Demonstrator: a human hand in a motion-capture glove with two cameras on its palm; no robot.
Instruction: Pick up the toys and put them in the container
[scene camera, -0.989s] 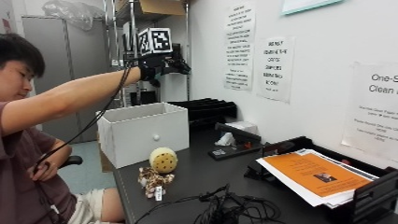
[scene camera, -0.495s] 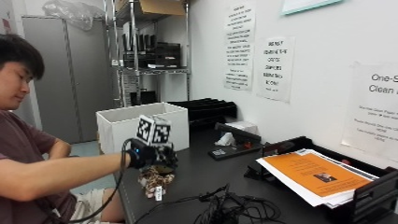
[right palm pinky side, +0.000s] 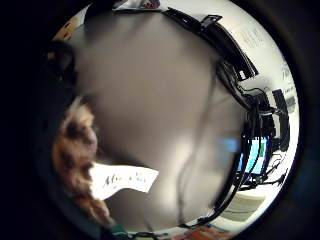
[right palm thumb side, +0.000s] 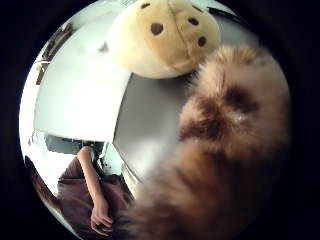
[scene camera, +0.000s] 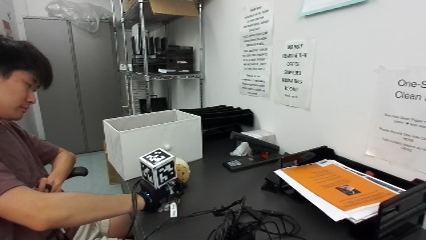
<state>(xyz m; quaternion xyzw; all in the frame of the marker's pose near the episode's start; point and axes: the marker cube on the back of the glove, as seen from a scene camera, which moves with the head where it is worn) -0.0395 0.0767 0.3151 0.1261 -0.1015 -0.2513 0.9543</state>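
We see the gloved right hand (scene camera: 152, 199) down at the near edge of the dark table (scene camera: 219, 195), just in front of the white container (scene camera: 152, 140). The palm views show a furry brown toy (right palm thumb side: 225, 150) filling the space right against the palm, its white tag (right palm pinky side: 122, 179) hanging free, so we judge the hand is on it. Whether the fingers have closed round it we cannot tell.

A second toy, a round cream one with brown spots (right palm thumb side: 165, 37), lies on the table touching the furry one, between it and the container.

We count two toys and one container. Both toys are out on the table, so by our reckoning neither is put away yet. What the container holds is hidden from us. Both toys remain to be lifted across and dropped inside.
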